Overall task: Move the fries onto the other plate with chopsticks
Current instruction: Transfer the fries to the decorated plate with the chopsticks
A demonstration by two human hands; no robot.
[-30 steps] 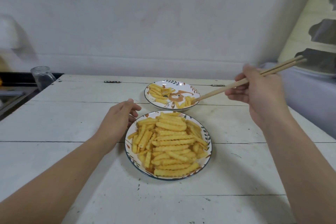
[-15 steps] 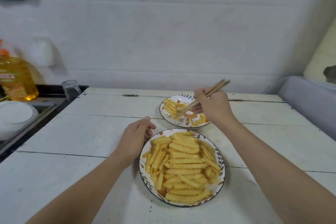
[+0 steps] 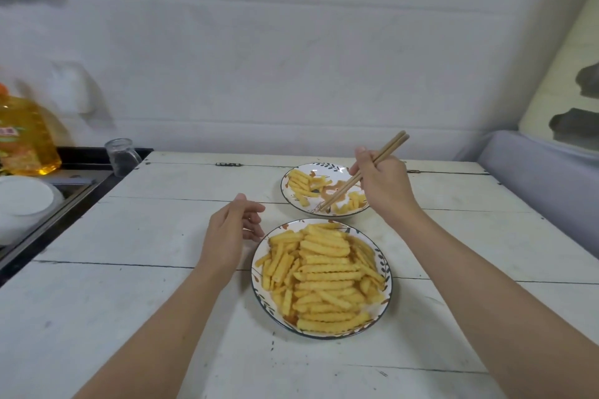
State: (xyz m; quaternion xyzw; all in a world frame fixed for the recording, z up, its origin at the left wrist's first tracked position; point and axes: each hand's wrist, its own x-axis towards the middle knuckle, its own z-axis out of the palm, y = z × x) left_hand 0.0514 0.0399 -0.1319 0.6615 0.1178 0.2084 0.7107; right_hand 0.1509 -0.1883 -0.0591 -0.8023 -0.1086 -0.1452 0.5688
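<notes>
Fingers point(image 3: 366, 157) of the right hand point(image 3: 384, 185) pinched the chopsticks point(image 3: 363, 172), whose empty tips had swung back over the far plate point(image 3: 287, 180); the left hand point(image 3: 231, 233) stayed loosely curled. Most fries point(image 3: 321, 275) remained on the near plate point(image 3: 256, 282).

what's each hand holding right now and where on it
The right hand grips the chopsticks around their upper half, tips down over the far plate. The left hand holds nothing.

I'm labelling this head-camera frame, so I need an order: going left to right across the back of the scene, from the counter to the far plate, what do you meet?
Oil bottle → white bowl → clear glass → far plate → right hand holding the chopsticks.
</notes>
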